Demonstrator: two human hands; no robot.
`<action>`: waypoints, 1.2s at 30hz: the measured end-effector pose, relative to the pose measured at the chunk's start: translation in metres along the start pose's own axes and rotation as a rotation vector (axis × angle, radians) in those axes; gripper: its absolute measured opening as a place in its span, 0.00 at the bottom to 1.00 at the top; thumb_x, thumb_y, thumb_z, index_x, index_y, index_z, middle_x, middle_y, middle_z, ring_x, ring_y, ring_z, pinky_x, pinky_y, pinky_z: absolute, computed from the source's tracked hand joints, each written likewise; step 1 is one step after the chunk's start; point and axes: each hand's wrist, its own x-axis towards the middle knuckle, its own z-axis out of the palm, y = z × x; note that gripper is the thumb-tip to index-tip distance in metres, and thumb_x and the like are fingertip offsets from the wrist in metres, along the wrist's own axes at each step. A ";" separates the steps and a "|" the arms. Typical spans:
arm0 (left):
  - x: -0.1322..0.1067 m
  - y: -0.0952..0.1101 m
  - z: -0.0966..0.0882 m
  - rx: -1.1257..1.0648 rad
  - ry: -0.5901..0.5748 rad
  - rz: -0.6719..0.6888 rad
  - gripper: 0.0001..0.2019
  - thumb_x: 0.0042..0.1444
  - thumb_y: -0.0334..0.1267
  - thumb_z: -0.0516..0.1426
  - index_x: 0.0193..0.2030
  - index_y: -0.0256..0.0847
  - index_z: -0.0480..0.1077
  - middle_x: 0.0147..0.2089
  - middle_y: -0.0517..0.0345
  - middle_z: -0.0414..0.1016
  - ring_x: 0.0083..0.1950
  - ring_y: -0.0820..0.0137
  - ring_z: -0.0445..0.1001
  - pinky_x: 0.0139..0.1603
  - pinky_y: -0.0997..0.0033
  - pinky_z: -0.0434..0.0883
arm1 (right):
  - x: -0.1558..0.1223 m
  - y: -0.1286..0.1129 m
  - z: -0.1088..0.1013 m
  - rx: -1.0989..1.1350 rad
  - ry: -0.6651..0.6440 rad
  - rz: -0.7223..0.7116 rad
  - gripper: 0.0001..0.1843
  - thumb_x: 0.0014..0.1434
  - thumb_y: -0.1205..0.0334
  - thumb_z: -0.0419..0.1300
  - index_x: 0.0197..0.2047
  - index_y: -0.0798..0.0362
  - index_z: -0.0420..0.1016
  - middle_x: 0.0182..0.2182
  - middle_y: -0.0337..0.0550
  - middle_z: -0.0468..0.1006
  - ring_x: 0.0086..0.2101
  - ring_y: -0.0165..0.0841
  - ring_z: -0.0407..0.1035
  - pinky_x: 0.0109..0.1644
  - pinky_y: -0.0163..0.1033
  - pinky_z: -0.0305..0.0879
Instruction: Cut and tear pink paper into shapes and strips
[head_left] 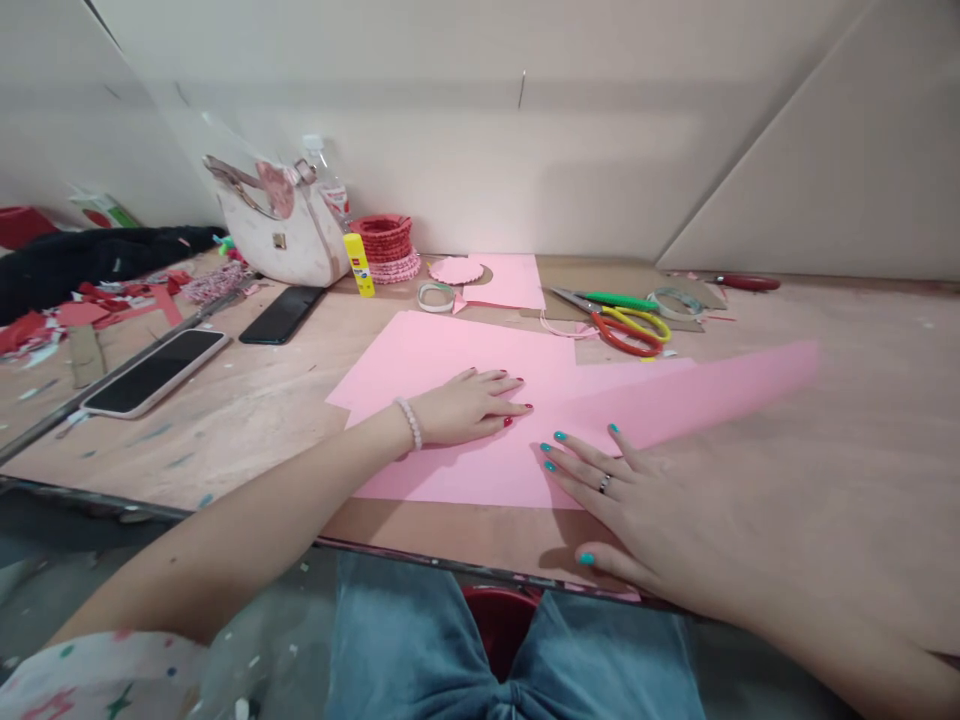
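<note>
Barely readable: yellow glue stick label (359, 268)

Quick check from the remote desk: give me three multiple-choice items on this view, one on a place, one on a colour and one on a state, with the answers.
1. Where do the scissors with red and yellow handles lie?
A. Beside the phones
B. On cardboard beyond the pink paper sheet
C. In the person's lap

2. What colour are the nails on the right hand?
A. Red
B. Pink
C. Teal

3. How is the left hand placed?
A. Palm down on the pink paper sheet
B. Gripping the scissors
C. Lifted off the table

1: B, they lie on the cardboard at the far side of the table.
2: C, teal polish shows on the fingertips.
3: A, the hand rests flat on the sheet.
</note>
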 end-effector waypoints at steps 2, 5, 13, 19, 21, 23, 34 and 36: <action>0.000 0.001 -0.001 -0.001 -0.004 -0.008 0.20 0.65 0.42 0.42 0.62 0.51 0.58 0.69 0.55 0.48 0.68 0.60 0.46 0.63 0.50 0.48 | -0.003 -0.003 -0.002 0.000 0.009 0.065 0.33 0.60 0.50 0.49 0.65 0.53 0.52 0.60 0.53 0.61 0.58 0.49 0.55 0.57 0.65 0.50; -0.001 0.002 -0.003 0.007 -0.007 -0.009 0.20 0.64 0.42 0.43 0.62 0.50 0.58 0.68 0.55 0.48 0.68 0.61 0.46 0.63 0.51 0.49 | -0.006 -0.005 -0.004 -0.009 0.023 0.168 0.29 0.61 0.54 0.48 0.64 0.50 0.55 0.61 0.51 0.60 0.59 0.49 0.53 0.57 0.66 0.50; -0.001 0.004 0.001 0.043 0.019 -0.006 0.20 0.65 0.42 0.42 0.62 0.49 0.57 0.68 0.54 0.49 0.68 0.61 0.48 0.63 0.52 0.49 | 0.004 -0.013 -0.012 0.070 -0.008 0.189 0.28 0.59 0.55 0.50 0.60 0.59 0.61 0.57 0.58 0.64 0.57 0.47 0.59 0.58 0.63 0.52; -0.009 -0.026 -0.007 0.196 0.117 0.033 0.22 0.65 0.37 0.41 0.64 0.42 0.54 0.66 0.50 0.53 0.66 0.65 0.51 0.64 0.60 0.48 | 0.003 -0.012 -0.017 0.235 -0.118 0.237 0.26 0.60 0.57 0.49 0.60 0.57 0.62 0.59 0.55 0.61 0.58 0.44 0.57 0.60 0.62 0.48; -0.020 -0.051 -0.016 0.270 0.152 -0.098 0.20 0.64 0.38 0.42 0.61 0.40 0.60 0.65 0.50 0.55 0.64 0.63 0.55 0.64 0.60 0.50 | 0.002 -0.012 -0.016 0.276 -0.117 0.256 0.26 0.60 0.57 0.49 0.60 0.57 0.61 0.60 0.55 0.60 0.59 0.44 0.55 0.60 0.62 0.47; -0.034 -0.076 -0.026 0.321 0.155 -0.316 0.18 0.63 0.39 0.44 0.56 0.38 0.64 0.61 0.49 0.62 0.61 0.62 0.58 0.62 0.60 0.53 | 0.002 -0.013 -0.015 0.306 -0.114 0.273 0.26 0.60 0.57 0.49 0.60 0.57 0.61 0.60 0.55 0.60 0.59 0.44 0.54 0.61 0.62 0.46; -0.099 -0.108 -0.023 0.320 0.066 -0.531 0.19 0.59 0.35 0.43 0.54 0.37 0.66 0.58 0.51 0.67 0.58 0.66 0.65 0.60 0.67 0.58 | 0.005 -0.015 -0.015 0.307 -0.166 0.327 0.27 0.58 0.57 0.50 0.60 0.56 0.61 0.61 0.53 0.59 0.60 0.46 0.53 0.60 0.61 0.50; -0.099 -0.122 -0.025 0.325 0.065 -0.592 0.20 0.59 0.34 0.42 0.55 0.34 0.65 0.58 0.48 0.66 0.59 0.65 0.64 0.60 0.67 0.58 | 0.005 -0.016 -0.016 0.304 -0.157 0.329 0.27 0.59 0.56 0.51 0.60 0.56 0.62 0.60 0.53 0.61 0.59 0.46 0.54 0.59 0.60 0.52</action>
